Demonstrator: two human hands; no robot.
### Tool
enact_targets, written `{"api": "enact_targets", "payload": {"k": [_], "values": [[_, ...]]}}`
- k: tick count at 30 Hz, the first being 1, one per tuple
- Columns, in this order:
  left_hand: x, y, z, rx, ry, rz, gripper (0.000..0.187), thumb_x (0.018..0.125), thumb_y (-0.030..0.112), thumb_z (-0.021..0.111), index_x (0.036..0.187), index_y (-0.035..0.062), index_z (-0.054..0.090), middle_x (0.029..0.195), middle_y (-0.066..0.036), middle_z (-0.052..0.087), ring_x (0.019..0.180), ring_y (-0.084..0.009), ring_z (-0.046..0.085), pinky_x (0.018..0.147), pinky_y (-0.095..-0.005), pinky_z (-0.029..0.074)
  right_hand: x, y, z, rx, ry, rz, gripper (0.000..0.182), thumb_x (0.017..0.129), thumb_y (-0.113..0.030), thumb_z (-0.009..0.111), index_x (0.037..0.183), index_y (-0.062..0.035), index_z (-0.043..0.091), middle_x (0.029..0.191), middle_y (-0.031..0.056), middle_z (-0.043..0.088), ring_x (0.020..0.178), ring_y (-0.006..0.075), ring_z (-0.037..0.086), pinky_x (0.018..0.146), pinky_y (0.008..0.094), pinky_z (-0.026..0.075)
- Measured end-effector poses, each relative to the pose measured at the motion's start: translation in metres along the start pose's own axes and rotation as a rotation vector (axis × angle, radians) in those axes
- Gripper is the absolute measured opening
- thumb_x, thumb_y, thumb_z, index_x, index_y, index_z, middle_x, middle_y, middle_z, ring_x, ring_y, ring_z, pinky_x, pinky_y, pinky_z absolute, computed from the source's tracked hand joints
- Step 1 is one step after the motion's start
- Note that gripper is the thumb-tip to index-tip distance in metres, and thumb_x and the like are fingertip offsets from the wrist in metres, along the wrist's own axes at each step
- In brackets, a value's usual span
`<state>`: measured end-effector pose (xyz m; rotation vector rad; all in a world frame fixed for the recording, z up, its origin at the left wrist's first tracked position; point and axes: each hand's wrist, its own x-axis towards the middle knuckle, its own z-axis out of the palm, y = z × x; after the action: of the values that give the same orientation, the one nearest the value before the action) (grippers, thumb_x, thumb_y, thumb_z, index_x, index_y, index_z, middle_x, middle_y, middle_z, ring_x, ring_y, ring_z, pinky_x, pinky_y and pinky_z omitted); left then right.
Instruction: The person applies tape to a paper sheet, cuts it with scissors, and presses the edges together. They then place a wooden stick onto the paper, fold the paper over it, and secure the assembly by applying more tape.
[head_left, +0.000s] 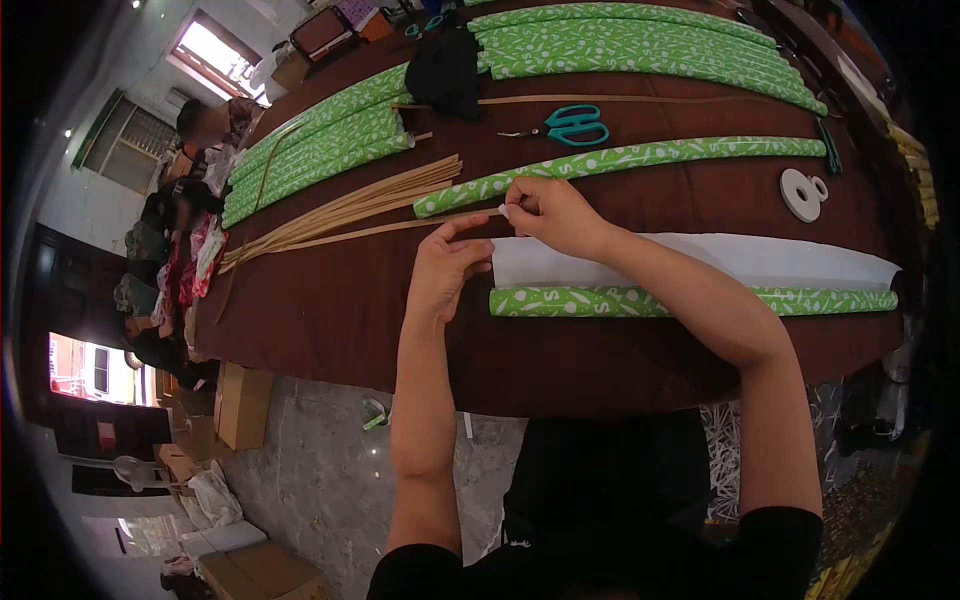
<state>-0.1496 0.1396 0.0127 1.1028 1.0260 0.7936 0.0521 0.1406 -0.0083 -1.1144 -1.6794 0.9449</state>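
My right hand (556, 216) is closed in a pinch on a small white piece at the upper left corner of a partly rolled green-patterned sheet (580, 302). The sheet's white inner side (790, 260) faces up behind the roll. My left hand (446, 268) is at the sheet's left edge, its fingers apart, with the fingertips near the white piece. Just beyond my hands lies a finished-looking green roll (660, 153). A bundle of thin tan strips (350, 208) fans out to the left, one strip reaching toward my fingers.
Teal-handled scissors (577, 126), a black cloth (445, 72) and white tape rolls (800, 195) lie on the brown-covered table (300, 320). More green rolls (640, 45) are stacked at the back. People sit at the far left; cardboard boxes (243, 405) stand on the floor.
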Motion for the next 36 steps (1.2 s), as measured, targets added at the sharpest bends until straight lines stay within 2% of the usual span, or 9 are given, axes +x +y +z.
{"api": "enact_targets", "payload": {"k": [9,11,13,16,18,20,22,25,36], "values": [[0.0,0.004,0.002,-0.034,0.021,0.049,0.036,0.087,0.006,0.063,0.122,-0.0001,0.056,0.092,-0.01,0.071,0.077,-0.0121,0.065,0.067,-0.0233,0.051,0.0,0.001,-0.001,-0.01,0.015,-0.003,0.012,0.094,-0.011,0.058,0.088,-0.0007,0.055,0.065,0.0039,0.061,0.059,0.0065,0.056,0.054,0.0246,0.044],[-0.001,0.005,0.005,-0.044,0.086,0.08,0.031,0.089,0.008,0.058,0.119,0.0,0.057,0.093,-0.01,0.071,0.077,-0.0126,0.065,0.07,-0.0247,0.05,-0.001,-0.002,-0.003,0.011,0.044,0.005,0.013,0.086,-0.012,0.061,0.087,0.0003,0.059,0.068,0.0112,0.066,0.062,0.0211,0.066,0.059,0.0333,0.05],[0.0,0.0,0.008,-0.054,0.112,0.156,0.024,0.091,0.007,0.058,0.115,0.0,0.059,0.096,-0.01,0.071,0.081,-0.0125,0.064,0.074,-0.0253,0.05,0.0,-0.005,-0.004,-0.004,0.043,0.014,0.013,0.087,-0.012,0.061,0.088,0.0005,0.059,0.068,0.0106,0.066,0.062,0.0205,0.067,0.059,0.033,0.051],[-0.009,0.001,0.02,0.19,0.192,0.483,0.018,0.096,0.008,0.053,0.108,-0.0005,0.063,0.097,-0.008,0.07,0.085,-0.0138,0.062,0.077,-0.0275,0.049,0.0,-0.002,-0.005,0.015,0.049,0.012,0.013,0.088,-0.013,0.06,0.089,0.0002,0.059,0.071,0.0103,0.069,0.062,0.0193,0.067,0.059,0.0322,0.051],[-0.024,0.001,0.043,0.209,0.014,0.463,0.017,0.096,0.01,0.056,0.105,-0.0008,0.065,0.096,-0.01,0.07,0.086,-0.0135,0.063,0.077,-0.0276,0.048,0.002,0.001,-0.008,0.054,0.07,-0.004,0.012,0.088,-0.012,0.061,0.09,0.0004,0.059,0.072,0.0111,0.069,0.062,0.0185,0.067,0.06,0.0313,0.051],[-0.043,0.012,0.076,0.631,-0.248,0.5,0.016,0.093,0.012,0.06,0.1,-0.0012,0.065,0.094,-0.012,0.068,0.088,-0.0183,0.064,0.077,-0.0308,0.049,0.005,0.008,-0.01,0.088,0.076,-0.073,0.011,0.094,-0.009,0.058,0.088,-0.0005,0.055,0.071,0.0046,0.066,0.065,0.0085,0.063,0.059,0.0249,0.049],[-0.045,-0.008,0.106,0.96,-0.342,0.943,0.013,0.085,0.012,0.065,0.091,0.001,0.064,0.087,-0.015,0.064,0.084,-0.0281,0.062,0.077,-0.0371,0.049,0.006,0.012,-0.011,0.165,0.051,-0.043,0.011,0.095,-0.009,0.057,0.088,-0.0005,0.054,0.071,0.0053,0.066,0.069,0.0105,0.066,0.062,0.025,0.05],[-0.044,-0.034,0.14,1.212,-0.35,1.129,0.013,0.08,0.015,0.065,0.084,0.0029,0.062,0.085,-0.013,0.06,0.081,-0.0295,0.057,0.076,-0.0402,0.047,0.006,0.008,-0.017,0.312,0.021,0.029,0.01,0.096,-0.009,0.055,0.09,-0.0011,0.054,0.073,0.0069,0.067,0.071,0.0123,0.067,0.064,0.0247,0.05],[-0.032,-0.055,0.161,1.137,-0.292,1.068,0.021,0.077,0.021,0.066,0.087,0.0034,0.062,0.097,-0.013,0.057,0.086,-0.0301,0.054,0.074,-0.0417,0.046,0.009,-0.012,-0.046,0.435,0.044,0.154,0.013,0.097,-0.013,0.054,0.092,-0.0012,0.057,0.077,0.0095,0.071,0.068,0.0109,0.065,0.057,0.0219,0.045]]}}
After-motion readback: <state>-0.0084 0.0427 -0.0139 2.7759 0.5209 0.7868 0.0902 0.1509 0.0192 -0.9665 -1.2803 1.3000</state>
